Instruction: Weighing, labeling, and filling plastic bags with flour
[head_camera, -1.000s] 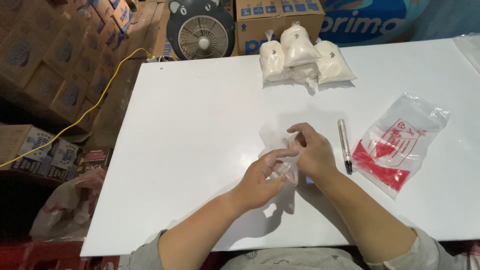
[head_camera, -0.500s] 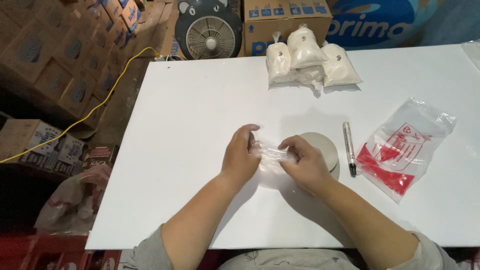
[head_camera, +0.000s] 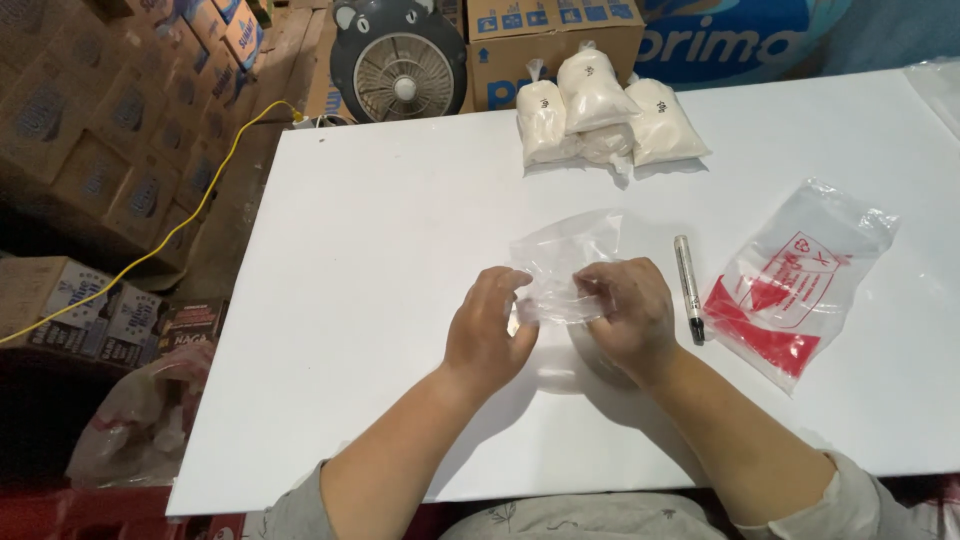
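Your left hand (head_camera: 487, 330) and right hand (head_camera: 625, 312) both pinch the near edge of an empty clear bag (head_camera: 562, 265), fingers curled shut on the film, near the table (head_camera: 400, 250) middle with the bag fanning toward 12 o'clock. Pulling too hard could tear the film, or it could slip free. Your right wrist could nudge the marker (head_camera: 687, 288) at 3 o'clock into rolling.

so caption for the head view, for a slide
Both hands, left and right, hold a clear bag over a white table.
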